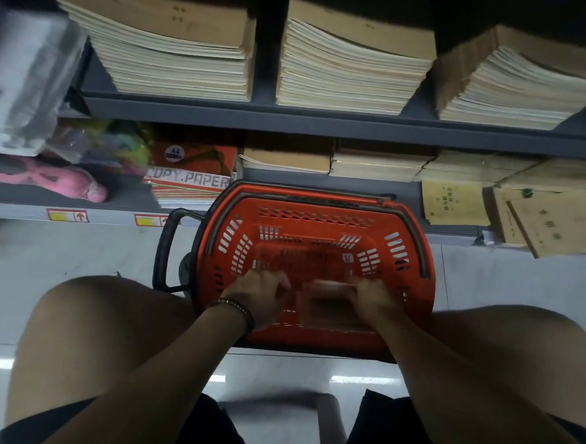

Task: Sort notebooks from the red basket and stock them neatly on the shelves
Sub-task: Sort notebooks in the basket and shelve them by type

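— Bare thighs (89,329) and black shorts (203,432) fill the bottom edge, knees spread wide. What sits between them?

— Two forearms reach forward and down into the red basket (315,219), which stands on the grey floor (42,258) just beyond the knees. A beaded bracelet (235,307) circles the left wrist.

— And the hands?

— Both are low inside the basket and smeared by motion. The right hand (376,302) has its fingers curled round the right edge of a brown notebook (327,306) and grips it. The left hand (259,298) is curled at the notebook's left edge, but the blur hides whether it has hold of it, so I cannot tell.

— One notebook or several?

— Too blurred to say. It lies toward the basket's near wall, between the two hands.

— Past the basket?

— Its black pull handle (166,248) juts out on the left. Its far rim sits close against the lower shelf (406,191). That shelf carries a pack marked COPY PAPER (191,178), low notebook stacks (285,161) to the right of it, and loose brown covers (552,220) hanging over the edge at far right. A pink item (64,180) lies at far left.

— Higher up?

— The upper shelf (325,124) holds three tall notebook piles (352,64) side by side.
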Available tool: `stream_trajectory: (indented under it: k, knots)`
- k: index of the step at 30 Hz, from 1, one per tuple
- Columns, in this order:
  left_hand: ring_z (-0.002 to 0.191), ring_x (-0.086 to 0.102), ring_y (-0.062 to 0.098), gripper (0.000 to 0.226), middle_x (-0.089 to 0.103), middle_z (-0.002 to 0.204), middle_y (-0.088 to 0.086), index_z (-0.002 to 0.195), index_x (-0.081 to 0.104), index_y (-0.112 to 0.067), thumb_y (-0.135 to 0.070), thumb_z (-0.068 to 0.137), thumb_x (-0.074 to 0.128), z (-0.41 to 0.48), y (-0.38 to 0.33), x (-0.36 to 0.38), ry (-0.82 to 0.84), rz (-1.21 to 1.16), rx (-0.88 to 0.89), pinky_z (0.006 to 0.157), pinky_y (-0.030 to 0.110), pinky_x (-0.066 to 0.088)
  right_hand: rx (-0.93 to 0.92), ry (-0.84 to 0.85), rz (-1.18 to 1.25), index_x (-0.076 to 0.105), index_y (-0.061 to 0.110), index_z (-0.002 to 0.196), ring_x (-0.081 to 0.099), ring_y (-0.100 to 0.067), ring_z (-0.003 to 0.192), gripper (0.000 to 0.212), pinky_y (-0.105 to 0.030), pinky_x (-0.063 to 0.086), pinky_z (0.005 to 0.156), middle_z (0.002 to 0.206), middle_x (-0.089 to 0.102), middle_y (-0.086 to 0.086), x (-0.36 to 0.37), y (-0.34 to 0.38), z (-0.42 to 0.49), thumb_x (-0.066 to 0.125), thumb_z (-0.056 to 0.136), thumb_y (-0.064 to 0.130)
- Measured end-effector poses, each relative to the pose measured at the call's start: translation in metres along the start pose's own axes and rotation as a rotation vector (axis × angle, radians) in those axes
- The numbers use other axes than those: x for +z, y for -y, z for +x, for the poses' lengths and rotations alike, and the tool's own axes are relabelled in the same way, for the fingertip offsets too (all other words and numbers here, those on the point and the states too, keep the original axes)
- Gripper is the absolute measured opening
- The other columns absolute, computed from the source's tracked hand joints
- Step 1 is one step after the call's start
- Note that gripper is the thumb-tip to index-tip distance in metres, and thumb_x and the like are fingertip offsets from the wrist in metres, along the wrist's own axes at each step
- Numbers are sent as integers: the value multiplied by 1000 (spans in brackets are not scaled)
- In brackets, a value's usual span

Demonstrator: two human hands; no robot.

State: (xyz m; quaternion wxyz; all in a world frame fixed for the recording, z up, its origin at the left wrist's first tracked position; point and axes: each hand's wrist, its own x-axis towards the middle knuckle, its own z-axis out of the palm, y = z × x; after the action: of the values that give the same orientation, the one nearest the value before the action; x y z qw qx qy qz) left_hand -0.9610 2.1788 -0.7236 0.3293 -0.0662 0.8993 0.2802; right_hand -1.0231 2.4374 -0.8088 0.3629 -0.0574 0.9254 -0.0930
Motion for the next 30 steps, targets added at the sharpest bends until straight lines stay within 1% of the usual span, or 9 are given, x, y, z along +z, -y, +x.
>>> stream_trajectory:
  k: [5,10,14,18,21,23,26,28,30]
  knots:
    - [101,73,25,21,74,117,2,115,66,-36,-43,101,53,3,4,3,21,-39,-21,91,42,63,73,-10,-125,23,32,166,44,-33,148,56,-47,35,121,160,45,-13,4,6,3,40,113,36]
    - [105,72,25,21,75,117,1,114,68,-34,-41,102,53,6,6,4,26,-92,-45,94,43,62,67,-50,-188,48,20,156,57,-29,135,43,-33,45,104,147,59,-13,15,-1,6,37,114,25]
    - [115,68,26,29,73,124,4,122,69,-25,-44,105,55,8,4,4,37,-227,-121,102,40,56,42,-61,-188,43,36,159,57,-30,134,48,-39,47,107,147,58,-11,0,8,4,44,112,24]
    - [134,59,35,66,64,143,11,144,60,-16,-65,103,46,12,3,-3,22,-691,-411,118,43,43,-54,-158,-238,39,51,154,64,-27,126,60,-40,53,100,139,67,-1,-19,34,-11,55,106,19]
    - [117,68,46,77,68,127,26,133,59,-4,-72,100,44,12,-1,-6,80,-1376,-615,97,54,56,-241,-379,-265,40,54,153,47,-25,144,75,-45,46,113,154,54,16,-31,50,-38,62,98,9]
    - [115,68,50,72,67,128,28,135,55,-3,-66,102,45,6,-4,-9,107,-1637,-591,86,54,58,-397,-525,-242,53,48,148,49,-24,141,77,-47,51,107,149,59,16,-42,61,-59,72,88,3]
    - [103,77,41,44,76,122,22,143,57,-8,-35,108,49,-7,-8,-16,68,-1792,-427,74,51,65,-589,-668,-136,68,38,139,57,-26,135,69,-48,54,102,139,68,7,-51,70,-84,82,80,3]
    - [94,80,35,40,77,120,21,144,58,-7,-20,106,54,-19,-12,-18,-14,-1843,-351,69,46,66,-657,-573,83,68,35,140,49,-22,142,64,-44,44,115,146,61,3,-56,64,-95,77,83,6]
    - [107,76,36,40,75,126,21,144,60,-8,-14,105,58,-31,-15,-14,-65,-1806,-264,82,50,65,-573,-391,469,64,34,145,39,-7,146,65,-34,31,122,154,50,7,-62,54,-105,71,83,16]
